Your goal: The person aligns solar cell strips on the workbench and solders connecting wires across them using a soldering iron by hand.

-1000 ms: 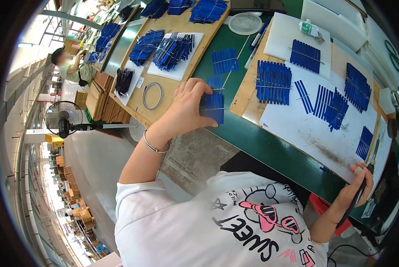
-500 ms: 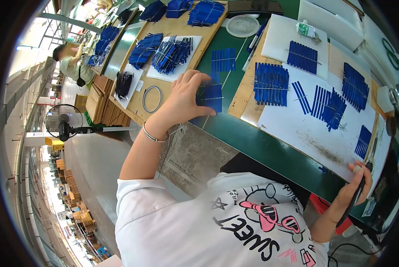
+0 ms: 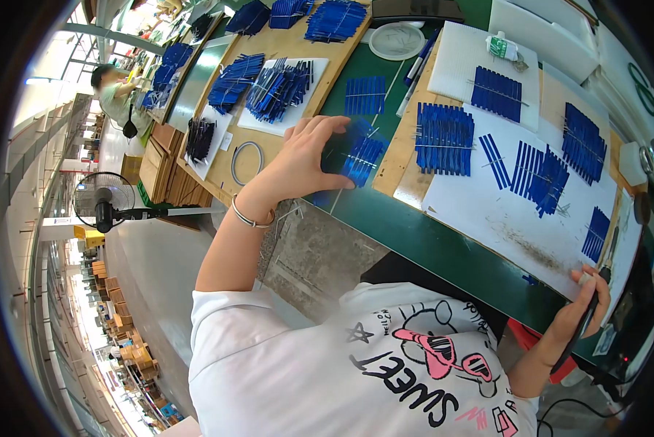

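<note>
White printed T-shirt (image 3: pixel 290 364), silver bangle (image 3: pixel 247 220)

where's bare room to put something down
Green tabletop is mostly bare between the right-hand wooden board and the table's front edge. The white sheet is bare just below the board's leftmost blue bundle. Crowded: the sheet's middle, with blue strips, and beside the left hand, with blue pieces.

Pale grey floor (image 3: pixel 141 284) spreads below the black fan (image 3: pixel 102 200); brown boxes (image 3: pixel 139 355) stand beyond; a grey beam (image 3: pixel 112 36) crosses above it.
</note>
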### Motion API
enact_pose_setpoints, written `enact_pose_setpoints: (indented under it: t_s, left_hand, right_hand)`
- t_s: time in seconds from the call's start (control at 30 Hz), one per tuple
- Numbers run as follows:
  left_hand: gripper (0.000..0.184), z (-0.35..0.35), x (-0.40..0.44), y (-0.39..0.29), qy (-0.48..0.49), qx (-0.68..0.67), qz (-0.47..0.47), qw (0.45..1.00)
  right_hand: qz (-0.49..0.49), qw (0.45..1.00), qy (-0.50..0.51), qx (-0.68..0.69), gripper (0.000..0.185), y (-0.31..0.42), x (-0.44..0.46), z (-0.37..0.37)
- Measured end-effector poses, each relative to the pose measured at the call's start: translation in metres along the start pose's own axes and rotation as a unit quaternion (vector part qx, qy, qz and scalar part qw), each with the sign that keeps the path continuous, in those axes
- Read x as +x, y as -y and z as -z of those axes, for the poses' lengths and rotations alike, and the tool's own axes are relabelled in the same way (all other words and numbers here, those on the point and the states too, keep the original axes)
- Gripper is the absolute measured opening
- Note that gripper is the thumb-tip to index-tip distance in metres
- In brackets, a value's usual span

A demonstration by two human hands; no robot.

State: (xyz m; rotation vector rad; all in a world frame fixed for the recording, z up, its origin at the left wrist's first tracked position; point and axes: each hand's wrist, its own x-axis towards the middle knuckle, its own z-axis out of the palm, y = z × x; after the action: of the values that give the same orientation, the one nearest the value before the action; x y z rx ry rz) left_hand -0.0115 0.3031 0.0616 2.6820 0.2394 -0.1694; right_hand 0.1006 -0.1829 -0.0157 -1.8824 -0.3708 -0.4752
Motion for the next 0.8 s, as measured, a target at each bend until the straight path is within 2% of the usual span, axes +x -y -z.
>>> enact_pose_setpoints:
  t_s: [0.1,0.17,0.37,0.5,0.6,0.67,0.8]
  left_hand:
    - [0.094,-0.003,-0.001,-0.002,-0.016,-0.005,-0.007,1.0]
    - [0.09,-0.004,-0.003,-0.009,-0.064,0.023,-0.031,0.997]
    - [0.08,-0.003,0.006,-0.008,-0.01,0.06,-0.088,0.994]
    - [0.081,-0.001,0.009,-0.009,-0.011,0.064,-0.077,0.995]
    - [0.081,-0.007,0.005,-0.009,-0.033,0.046,-0.058,0.997]
    - [0.081,-0.014,0.003,-0.008,-0.108,0.023,-0.043,0.993]
    - [0.076,-0.019,0.0,-0.007,-0.143,-0.005,-0.031,0.989]
  right_hand:
    - [-0.004,1.0,0.002,0.002,0.019,0.002,0.0,0.0]
    - [-0.004,1.0,0.0,0.007,0.019,0.002,0.001,-0.001]
    - [-0.008,1.0,-0.003,-0.006,0.019,0.004,0.001,-0.002]
    - [-0.001,1.0,-0.002,0.001,0.019,0.005,0.002,-0.001]
    - [-0.002,1.0,0.001,-0.003,0.018,0.005,0.001,-0.001]
    - [-0.013,1.0,-0.001,0.008,0.019,0.006,0.001,-0.001]
    - [-0.003,1.0,0.01,0.006,0.019,0.002,0.001,0.002]
